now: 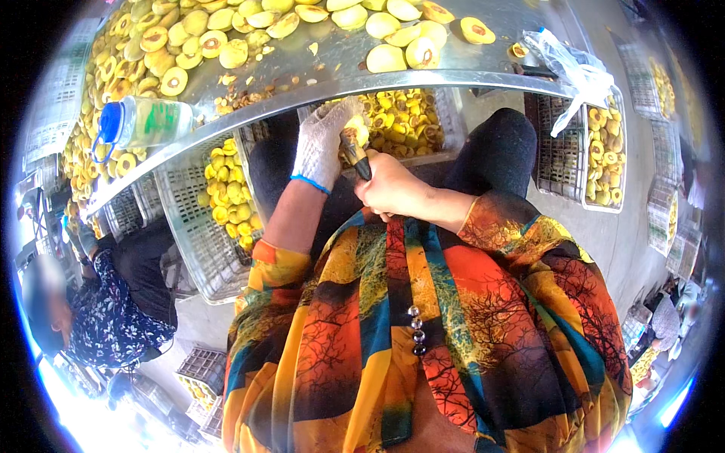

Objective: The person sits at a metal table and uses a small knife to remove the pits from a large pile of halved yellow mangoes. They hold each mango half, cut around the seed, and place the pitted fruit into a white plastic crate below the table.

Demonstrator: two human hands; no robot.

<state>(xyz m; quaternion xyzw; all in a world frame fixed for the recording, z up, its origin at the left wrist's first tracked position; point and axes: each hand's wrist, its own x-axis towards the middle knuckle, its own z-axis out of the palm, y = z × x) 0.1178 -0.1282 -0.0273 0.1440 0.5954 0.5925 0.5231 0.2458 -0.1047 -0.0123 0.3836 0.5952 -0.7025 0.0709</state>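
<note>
My left hand (pixel 324 141), in a pale knitted glove with a blue cuff, grips a yellow fruit half (pixel 357 131) just below the metal table's edge. My bare right hand (pixel 389 184) is closed around the dark handle of a pitting tool (pixel 357 156), whose head meets the fruit. The tool's tip is hidden by the fruit. Beneath both hands, a crate of yellow fruit halves (pixel 405 122) stands between my knees. Many more fruit halves (pixel 195 22) lie heaped on the steel table (pixel 323 56), some with brown stones in them.
A water bottle with a blue cap (pixel 150 122) lies at the table's left. A plastic bag (pixel 572 62) hangs over the right corner. Plastic crates of fruit stand left (pixel 195 226) and right (pixel 566 153) of my legs. A co-worker (pixel 116 306) sits at the left.
</note>
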